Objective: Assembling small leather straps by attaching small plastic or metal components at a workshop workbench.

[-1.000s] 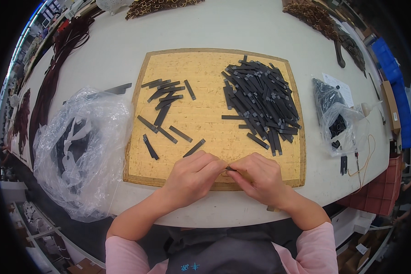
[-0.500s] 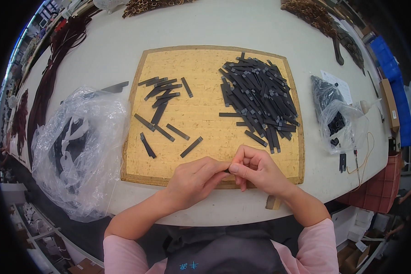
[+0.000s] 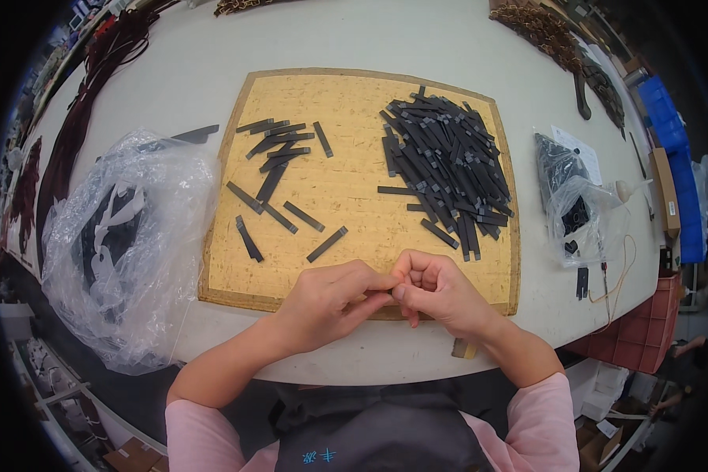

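My left hand (image 3: 330, 303) and my right hand (image 3: 436, 293) meet over the near edge of a tan cardboard board (image 3: 354, 212). Between their pinched fingertips sits a small black strip (image 3: 391, 292), mostly hidden by the fingers. On the board's right half lies a dense heap of short, flat black strips (image 3: 448, 165), with greyish ends. Several more loose black strips (image 3: 271, 185) lie scattered on the left half, some overlapping.
A clear plastic bag (image 3: 134, 259) with dark contents lies left of the board. To the right are another bag of black parts (image 3: 562, 177) and a thin yellowish cord (image 3: 629, 271). Dark red straps (image 3: 79, 118) hang along the far left; a red crate (image 3: 633, 330) stands beyond the table's right edge.
Both hands stay pinched together with only slight finger movement. The view has shifted a little, so the board and the bags sit slightly higher and further left.
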`<state>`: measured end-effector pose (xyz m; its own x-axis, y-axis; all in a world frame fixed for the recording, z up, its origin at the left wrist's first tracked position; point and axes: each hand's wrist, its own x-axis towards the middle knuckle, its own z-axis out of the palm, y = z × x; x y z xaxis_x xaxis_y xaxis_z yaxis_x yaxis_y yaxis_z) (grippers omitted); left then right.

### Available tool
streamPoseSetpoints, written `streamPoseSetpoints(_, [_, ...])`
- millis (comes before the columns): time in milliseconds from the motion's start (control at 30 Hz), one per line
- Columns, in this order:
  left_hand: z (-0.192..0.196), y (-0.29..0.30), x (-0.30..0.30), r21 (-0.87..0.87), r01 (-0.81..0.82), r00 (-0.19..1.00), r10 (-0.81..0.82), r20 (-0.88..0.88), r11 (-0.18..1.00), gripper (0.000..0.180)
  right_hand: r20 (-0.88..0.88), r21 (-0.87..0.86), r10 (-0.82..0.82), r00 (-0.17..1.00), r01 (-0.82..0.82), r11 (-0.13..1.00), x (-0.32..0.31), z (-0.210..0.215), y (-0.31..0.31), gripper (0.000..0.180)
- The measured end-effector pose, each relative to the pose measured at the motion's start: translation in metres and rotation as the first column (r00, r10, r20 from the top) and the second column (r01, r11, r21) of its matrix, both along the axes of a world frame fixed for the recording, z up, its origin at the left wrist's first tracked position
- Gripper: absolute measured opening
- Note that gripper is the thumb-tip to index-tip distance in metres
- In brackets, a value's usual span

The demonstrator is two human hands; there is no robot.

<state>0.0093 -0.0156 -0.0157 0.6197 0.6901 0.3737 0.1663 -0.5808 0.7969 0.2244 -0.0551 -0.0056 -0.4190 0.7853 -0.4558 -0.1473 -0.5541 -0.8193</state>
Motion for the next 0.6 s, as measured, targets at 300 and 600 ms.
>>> streamPoseSetpoints(300, [-0.004,0.002,-0.003,-0.095,-0.035,0.995,0.043,0.088,0.995,0.023,-0.057,-0.123,0.025,0.998,-0.032,0.992,0.004,0.009,0.007,0.015])
streamPoseSetpoints(600, [0.004,0.003,-0.004,-0.038,-0.030,0.998,0.032,0.058,0.999,0.026,-0.174,-0.131,0.047,0.984,-0.071,0.989,0.017,0.002,0.010,0.021])
